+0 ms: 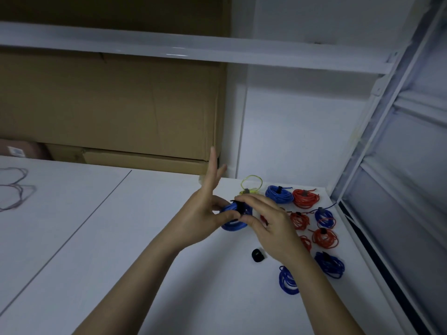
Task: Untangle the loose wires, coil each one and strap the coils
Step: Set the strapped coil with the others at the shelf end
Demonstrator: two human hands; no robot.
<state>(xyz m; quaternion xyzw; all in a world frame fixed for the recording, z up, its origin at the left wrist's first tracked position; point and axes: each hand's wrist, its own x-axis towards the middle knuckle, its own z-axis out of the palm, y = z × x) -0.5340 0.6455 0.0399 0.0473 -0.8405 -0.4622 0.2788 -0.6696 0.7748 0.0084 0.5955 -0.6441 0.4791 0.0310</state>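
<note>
Blue wire coil (234, 217) held above the white table (150, 238), black strap (238, 206) going round it. Left hand (205, 213) pinches the coil with thumb and a finger, other fingers splayed up; right hand (268, 218) pinches the strap. Best to pull the strap snug and keep the loops bunched. Strapped red and blue coils (305, 198) lie close right, so little room there. Strap roll (257, 255) sits near; unstrapped blue coil (287, 280) and grey loose wire (14, 187) remain.
</note>
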